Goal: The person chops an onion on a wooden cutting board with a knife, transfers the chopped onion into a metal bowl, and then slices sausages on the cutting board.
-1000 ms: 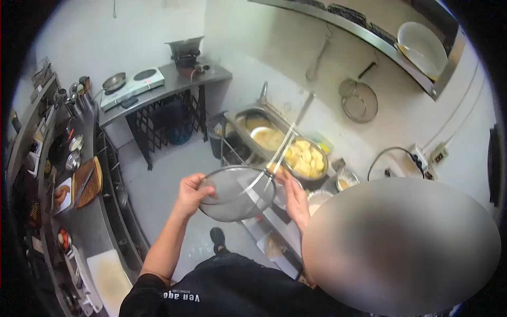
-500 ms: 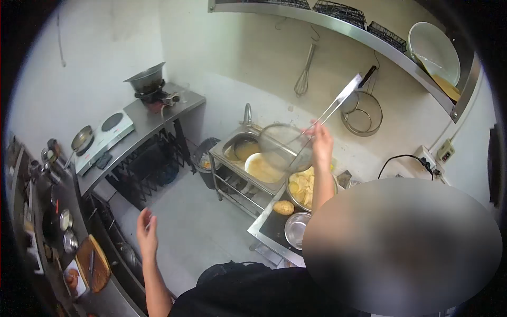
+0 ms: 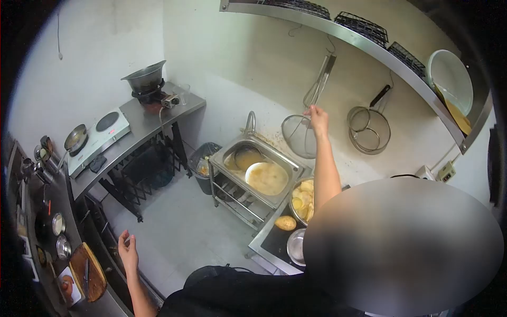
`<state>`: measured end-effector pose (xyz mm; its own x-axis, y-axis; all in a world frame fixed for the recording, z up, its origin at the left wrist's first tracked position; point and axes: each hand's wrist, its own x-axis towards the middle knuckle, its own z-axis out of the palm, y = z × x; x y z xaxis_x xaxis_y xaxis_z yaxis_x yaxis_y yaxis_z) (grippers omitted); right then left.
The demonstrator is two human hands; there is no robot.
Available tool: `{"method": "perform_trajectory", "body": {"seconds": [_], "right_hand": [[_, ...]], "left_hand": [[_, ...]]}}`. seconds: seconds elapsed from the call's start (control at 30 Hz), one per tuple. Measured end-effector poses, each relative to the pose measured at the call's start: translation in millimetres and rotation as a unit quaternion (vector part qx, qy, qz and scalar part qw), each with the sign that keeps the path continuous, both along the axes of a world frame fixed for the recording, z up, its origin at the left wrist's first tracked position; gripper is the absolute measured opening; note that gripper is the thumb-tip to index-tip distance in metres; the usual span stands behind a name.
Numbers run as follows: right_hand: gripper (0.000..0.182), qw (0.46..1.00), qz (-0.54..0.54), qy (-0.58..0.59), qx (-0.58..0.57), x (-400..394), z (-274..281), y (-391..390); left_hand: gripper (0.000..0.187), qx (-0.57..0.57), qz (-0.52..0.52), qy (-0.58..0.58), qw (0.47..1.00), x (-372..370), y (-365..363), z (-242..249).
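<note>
A round mesh strainer (image 3: 299, 138) hangs against the back wall, its long handle running up beside a whisk (image 3: 312, 96) toward a wall hook (image 3: 330, 45). My right hand (image 3: 318, 121) is raised there, its fingers closed on the strainer's handle just above the mesh. My left hand (image 3: 128, 253) is held out over the floor at the lower left, fingers loosely curved and apart, with nothing in it. Below the right forearm stands a bowl of peeled potatoes (image 3: 302, 199), partly hidden by the arm, and a whole potato (image 3: 285, 223) lies near it.
A sink (image 3: 232, 153) holds a white bowl (image 3: 268, 178) and a dark pot in cloudy water. Two strainers (image 3: 369, 132) hang further right under a shelf (image 3: 359, 47). A metal bowl (image 3: 297, 247), a hotplate (image 3: 100, 138) and a cutting board with a knife (image 3: 94, 280) stand around.
My right hand has carried the strainer from in front of the sink to the wall, bringing its handle up to the hook by the whisk. My left hand appears lower, and the view has shifted slightly.
</note>
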<state>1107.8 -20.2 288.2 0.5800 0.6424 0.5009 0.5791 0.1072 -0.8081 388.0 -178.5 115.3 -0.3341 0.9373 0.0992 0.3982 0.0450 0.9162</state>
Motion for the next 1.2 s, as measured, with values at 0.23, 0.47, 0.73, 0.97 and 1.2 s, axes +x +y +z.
{"method": "perform_trajectory", "body": {"seconds": [0.23, 0.47, 0.73, 0.97, 1.2], "right_hand": [[0.032, 0.991, -0.09, -0.069, -0.077, 9.1, 44.0, 37.3], [0.032, 0.977, -0.142, -0.089, -0.129, 22.6, 40.3, 57.9], [0.039, 0.905, -0.168, -0.373, -0.116, 173.0, -67.6, 121.3], [0.031, 0.936, -0.136, -0.324, 0.001, -22.6, -105.3, 138.0], [0.025, 0.922, 0.034, -0.381, 0.058, -295.8, -242.7, 139.2]], "left_hand": [[0.041, -0.035, 0.015, 0.003, 0.999, -0.9, -3.0, -1.0], [0.041, -0.015, 0.011, 0.012, 1.0, 2.4, 2.9, -2.5], [0.04, -0.019, 0.015, 0.058, 0.998, 9.8, 6.5, 6.5], [0.04, -0.015, 0.114, 0.069, 0.991, -10.6, -38.1, -6.7], [0.037, -0.036, 0.305, 0.17, 0.936, -92.0, -119.9, -47.1]]}}
